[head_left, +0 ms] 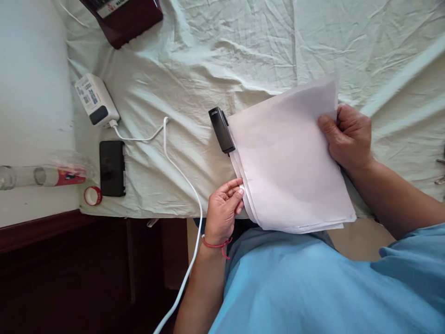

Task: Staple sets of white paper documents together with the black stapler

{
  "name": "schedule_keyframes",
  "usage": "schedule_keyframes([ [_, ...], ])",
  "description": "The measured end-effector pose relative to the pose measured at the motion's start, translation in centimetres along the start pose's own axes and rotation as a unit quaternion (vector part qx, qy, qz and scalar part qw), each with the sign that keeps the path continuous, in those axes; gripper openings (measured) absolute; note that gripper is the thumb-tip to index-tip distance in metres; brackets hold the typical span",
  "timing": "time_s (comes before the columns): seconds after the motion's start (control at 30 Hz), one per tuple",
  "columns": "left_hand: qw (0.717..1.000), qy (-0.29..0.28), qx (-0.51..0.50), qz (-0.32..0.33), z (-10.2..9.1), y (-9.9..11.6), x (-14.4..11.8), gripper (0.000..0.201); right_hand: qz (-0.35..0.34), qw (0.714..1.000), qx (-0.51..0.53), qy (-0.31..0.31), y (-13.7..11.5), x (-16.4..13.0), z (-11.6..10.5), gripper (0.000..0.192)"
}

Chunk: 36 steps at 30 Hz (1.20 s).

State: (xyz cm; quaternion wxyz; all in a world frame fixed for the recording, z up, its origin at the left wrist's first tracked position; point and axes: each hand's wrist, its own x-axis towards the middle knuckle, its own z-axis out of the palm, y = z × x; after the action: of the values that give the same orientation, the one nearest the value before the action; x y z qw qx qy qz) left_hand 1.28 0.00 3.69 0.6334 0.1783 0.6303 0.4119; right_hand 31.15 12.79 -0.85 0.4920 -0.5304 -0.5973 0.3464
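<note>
A loose stack of white paper sheets (292,162) is held tilted over the near edge of the cloth-covered table. My left hand (224,206) pinches the lower part of its left edge between thumb and fingers; a red string is tied round that wrist. On the right edge, my right hand (349,134) grips the sheets with the thumb on top and the fingers partly hidden behind. At the upper left corner of the stack lies a small black block-shaped thing (221,131) with faint pale lettering. Its kind is unclear, and neither hand touches it.
A white cable (184,174) runs from a white power bank (97,99) down past my left arm. Beside them lie a black phone (112,168), a red-rimmed ring (92,195) and a clear bottle (45,177). A maroon object (128,23) stands at the back left.
</note>
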Motion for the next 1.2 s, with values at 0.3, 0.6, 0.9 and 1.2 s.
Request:
schedule_keyframes([
  [0.3,0.999,0.000,0.048,0.004,-0.1,-0.2,0.2,0.048,-0.008,1.000,-0.003,-0.010,0.4,0.2,0.0,0.070],
  [0.6,0.992,0.082,0.079,0.060,0.9,-1.5,0.1,0.035,0.020,0.998,-0.063,-0.012,0.4,0.2,0.1,0.053],
  [0.9,0.987,0.111,0.074,0.087,0.8,-2.4,0.3,0.039,0.002,0.998,-0.070,0.001,0.0,0.0,0.4,0.058],
  [1.2,0.989,0.073,0.090,0.086,0.5,-2.3,0.1,0.040,0.035,0.999,-0.001,0.037,0.4,-0.1,0.4,0.062],
])
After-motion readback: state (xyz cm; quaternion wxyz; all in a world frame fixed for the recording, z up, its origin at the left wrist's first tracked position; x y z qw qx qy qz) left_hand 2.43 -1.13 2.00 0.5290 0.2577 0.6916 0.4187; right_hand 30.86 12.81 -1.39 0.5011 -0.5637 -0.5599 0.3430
